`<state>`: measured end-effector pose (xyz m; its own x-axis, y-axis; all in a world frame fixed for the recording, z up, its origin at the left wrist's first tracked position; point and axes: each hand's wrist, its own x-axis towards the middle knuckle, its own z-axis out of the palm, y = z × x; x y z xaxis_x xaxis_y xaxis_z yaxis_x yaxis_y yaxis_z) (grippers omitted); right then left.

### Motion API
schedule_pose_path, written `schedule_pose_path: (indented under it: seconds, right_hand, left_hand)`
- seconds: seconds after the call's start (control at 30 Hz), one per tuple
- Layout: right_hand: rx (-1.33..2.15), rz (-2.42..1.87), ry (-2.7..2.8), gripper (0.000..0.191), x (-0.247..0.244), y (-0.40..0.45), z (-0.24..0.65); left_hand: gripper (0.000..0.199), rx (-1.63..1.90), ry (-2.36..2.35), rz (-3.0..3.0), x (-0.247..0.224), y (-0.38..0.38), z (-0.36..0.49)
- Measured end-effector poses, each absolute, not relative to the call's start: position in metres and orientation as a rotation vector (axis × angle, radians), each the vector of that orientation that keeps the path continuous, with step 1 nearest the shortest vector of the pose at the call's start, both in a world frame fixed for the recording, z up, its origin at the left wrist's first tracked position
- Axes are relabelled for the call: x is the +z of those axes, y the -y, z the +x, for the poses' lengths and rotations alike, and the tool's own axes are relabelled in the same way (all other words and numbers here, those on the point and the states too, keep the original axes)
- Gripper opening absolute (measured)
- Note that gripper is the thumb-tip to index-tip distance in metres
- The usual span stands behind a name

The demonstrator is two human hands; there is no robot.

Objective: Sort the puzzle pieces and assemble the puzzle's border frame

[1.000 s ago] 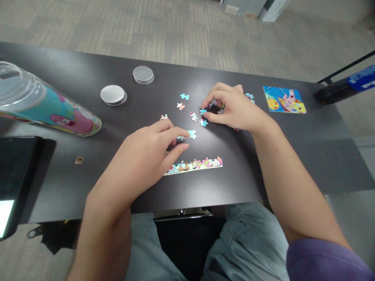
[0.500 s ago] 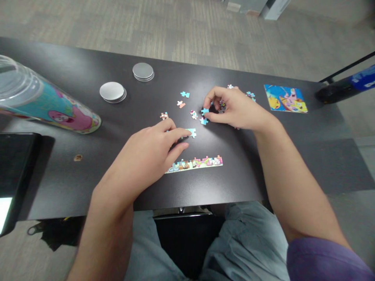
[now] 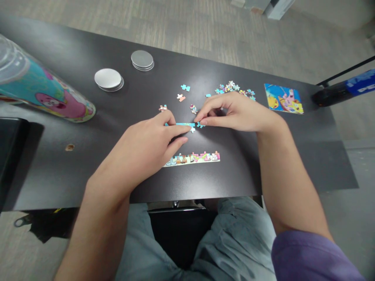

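My left hand lies over a joined strip of blue jigsaw pieces, its index fingertip pressing on the right end and its thumb apart. Part of that strip is hidden under the fingers. Pinched in the fingertips of my right hand is a blue jigsaw piece, close to the strip's right end with a small gap. Nearer to me lies a second assembled strip with coloured cartoon feet along it; my left hand covers its left end. Loose jigsaw pieces lie beyond both hands.
A heap of pieces sits behind my right hand, with a cartoon picture card to its right. Two stacks of round discs stand back left. A printed cylinder and a dark device occupy the left; a bottle lies right.
My right hand has moved left and nearer to me, bringing the blue jigsaw piece beside the strip's right end. The heap behind it is now uncovered. My left hand stays on the strip.
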<state>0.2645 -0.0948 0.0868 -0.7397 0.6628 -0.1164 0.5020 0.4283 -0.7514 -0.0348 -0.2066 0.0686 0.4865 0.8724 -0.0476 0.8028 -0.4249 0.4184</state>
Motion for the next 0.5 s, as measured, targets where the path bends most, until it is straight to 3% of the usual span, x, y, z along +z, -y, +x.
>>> schedule_pose_path:
  seconds: [0.5]
  right_hand:
    - [1.174, -0.986, 2.377, 0.032, 0.065, 0.093, 0.259]
  left_hand:
    - [0.044, 0.288, -1.404, 2.372, 0.068, 0.208, -0.035]
